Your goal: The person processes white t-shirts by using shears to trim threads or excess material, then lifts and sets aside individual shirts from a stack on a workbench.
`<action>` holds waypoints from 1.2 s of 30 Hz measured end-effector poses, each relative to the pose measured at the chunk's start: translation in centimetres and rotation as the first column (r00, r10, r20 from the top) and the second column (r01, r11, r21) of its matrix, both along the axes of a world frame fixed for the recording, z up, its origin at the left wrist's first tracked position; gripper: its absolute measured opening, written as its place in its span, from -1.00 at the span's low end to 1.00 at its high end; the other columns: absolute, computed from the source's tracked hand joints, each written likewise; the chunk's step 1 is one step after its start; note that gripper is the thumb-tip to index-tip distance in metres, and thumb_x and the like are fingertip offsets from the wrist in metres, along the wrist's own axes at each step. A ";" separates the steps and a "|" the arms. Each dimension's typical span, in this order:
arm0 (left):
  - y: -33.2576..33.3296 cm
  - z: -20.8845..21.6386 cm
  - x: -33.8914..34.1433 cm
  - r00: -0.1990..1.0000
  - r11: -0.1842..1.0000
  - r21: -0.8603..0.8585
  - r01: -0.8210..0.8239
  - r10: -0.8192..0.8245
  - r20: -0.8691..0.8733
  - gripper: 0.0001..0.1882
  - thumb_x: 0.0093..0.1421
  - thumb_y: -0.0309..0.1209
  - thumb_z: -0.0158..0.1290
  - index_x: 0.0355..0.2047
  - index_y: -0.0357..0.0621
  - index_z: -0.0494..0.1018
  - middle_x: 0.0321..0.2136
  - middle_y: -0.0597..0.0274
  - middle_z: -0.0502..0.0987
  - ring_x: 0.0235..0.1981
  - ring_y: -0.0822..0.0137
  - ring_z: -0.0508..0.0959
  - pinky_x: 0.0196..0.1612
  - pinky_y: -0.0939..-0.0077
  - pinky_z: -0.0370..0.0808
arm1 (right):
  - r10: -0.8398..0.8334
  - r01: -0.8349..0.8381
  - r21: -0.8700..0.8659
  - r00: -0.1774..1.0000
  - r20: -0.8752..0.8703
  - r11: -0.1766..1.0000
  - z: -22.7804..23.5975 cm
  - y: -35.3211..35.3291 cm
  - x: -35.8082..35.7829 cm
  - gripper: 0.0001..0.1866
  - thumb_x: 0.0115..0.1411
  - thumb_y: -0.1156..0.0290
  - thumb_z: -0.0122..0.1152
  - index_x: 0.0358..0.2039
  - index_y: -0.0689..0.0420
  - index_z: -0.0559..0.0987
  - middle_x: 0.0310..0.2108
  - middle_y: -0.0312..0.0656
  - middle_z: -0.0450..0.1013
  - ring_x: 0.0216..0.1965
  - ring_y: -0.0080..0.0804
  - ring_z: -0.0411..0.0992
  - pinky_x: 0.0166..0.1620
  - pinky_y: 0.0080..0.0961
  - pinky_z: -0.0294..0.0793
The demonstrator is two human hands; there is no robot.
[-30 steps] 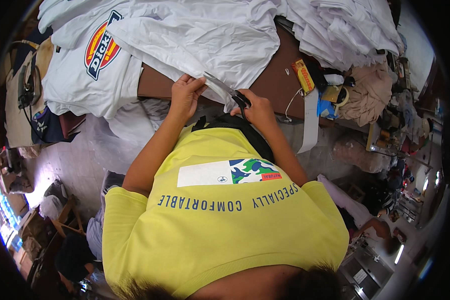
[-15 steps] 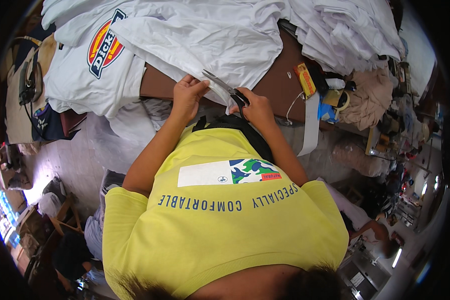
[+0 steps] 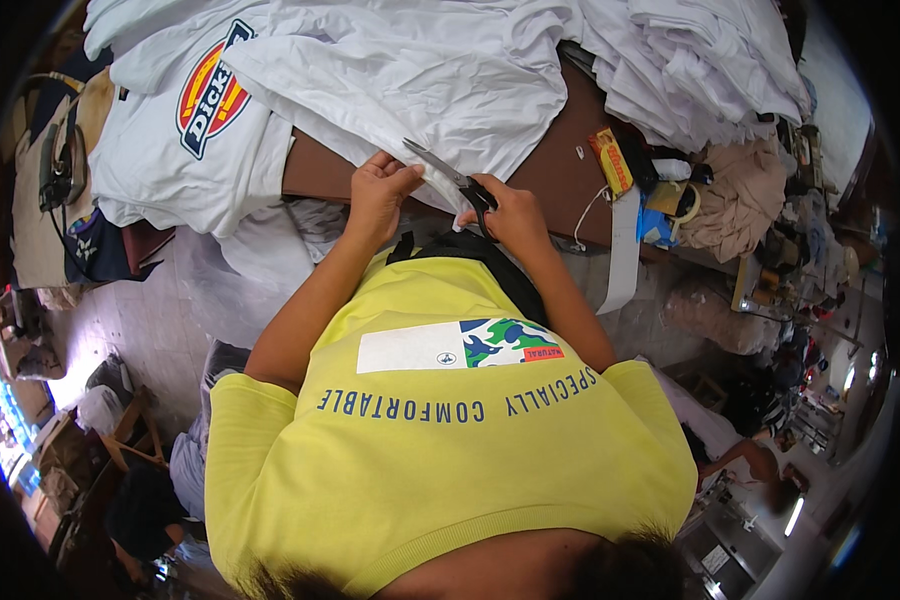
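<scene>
While the left hand (image 3: 377, 203) pinches cloth (image 3: 400, 90), the right (image 3: 513, 213) grips scissors (image 3: 466, 185).

Passage over brown tabletop (image 3: 562, 165) right of right hand (image 3: 517, 215), yellow packet (image 3: 611, 162) obstructing farther right, white cloth (image 3: 370, 90) spread beyond left hand (image 3: 380, 197), scissors (image 3: 473, 190) between hands

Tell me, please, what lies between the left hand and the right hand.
In the head view, part of the white cloth lies between the left hand and the right hand, with the scissors partly over it.
</scene>
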State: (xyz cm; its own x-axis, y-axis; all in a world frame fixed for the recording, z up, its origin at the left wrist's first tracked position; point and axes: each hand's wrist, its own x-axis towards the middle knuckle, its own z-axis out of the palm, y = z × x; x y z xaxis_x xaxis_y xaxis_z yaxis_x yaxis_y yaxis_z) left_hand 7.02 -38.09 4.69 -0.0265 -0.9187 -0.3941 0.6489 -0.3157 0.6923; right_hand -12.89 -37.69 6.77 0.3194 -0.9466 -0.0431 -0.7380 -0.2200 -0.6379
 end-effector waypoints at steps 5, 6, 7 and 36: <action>0.2 -0.4 0.1 1.000 1.000 -0.014 0.000 0.000 -0.003 -0.72 0.03 -0.64 0.06 -0.22 -0.29 0.34 -0.34 0.22 0.50 -0.33 0.43 0.52 -0.20 0.55 0.48 | -0.018 0.018 0.002 0.999 -0.029 1.000 2.4 -0.3 1.2 -0.34 -0.29 0.09 0.40 -0.13 0.02 0.43 -0.58 -0.11 0.43 -0.50 -0.13 0.45 -0.45 -0.31 0.38; 0.2 -0.4 0.1 1.000 1.000 -0.024 -0.002 0.002 -0.011 -0.72 0.03 -0.64 0.06 -0.21 -0.30 0.34 -0.34 0.21 0.50 -0.33 0.43 0.52 -0.19 0.55 0.47 | -0.028 0.029 0.017 0.998 -0.056 0.999 2.9 -0.4 1.6 -0.34 -0.29 0.09 0.40 -0.13 0.02 0.42 -0.57 -0.11 0.44 -0.49 -0.13 0.45 -0.45 -0.31 0.38; 0.2 -0.4 0.1 1.000 0.999 -0.031 -0.010 0.009 -0.017 -0.71 0.01 -0.64 0.07 -0.21 -0.32 0.34 -0.33 0.20 0.50 -0.33 0.43 0.51 -0.21 0.58 0.48 | -0.026 0.027 0.018 0.998 -0.060 0.999 2.9 -0.5 1.8 -0.34 -0.29 0.09 0.40 -0.13 0.02 0.42 -0.57 -0.12 0.44 -0.49 -0.13 0.45 -0.45 -0.30 0.38; -5.0 -1.8 9.1 0.898 0.912 -0.128 -0.389 0.344 -0.273 -0.72 0.10 -0.54 0.03 -0.14 -0.16 0.36 -0.22 0.24 0.48 -0.18 0.35 0.49 -0.07 0.42 0.44 | -0.443 0.440 0.069 0.860 0.255 0.895 2.0 2.5 -11.1 -0.44 -0.18 0.71 0.20 -0.08 0.22 0.33 -0.35 -0.16 0.45 -0.30 -0.48 0.41 -0.20 -0.63 0.33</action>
State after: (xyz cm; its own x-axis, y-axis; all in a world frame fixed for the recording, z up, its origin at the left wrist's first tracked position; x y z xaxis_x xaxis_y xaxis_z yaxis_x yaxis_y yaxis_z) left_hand 16.10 -43.14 2.94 0.2524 -0.9345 -0.2510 0.8477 0.0885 0.5231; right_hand -24.04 -35.15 8.80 -0.1311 -0.9910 -0.0254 -0.5667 0.0959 -0.8183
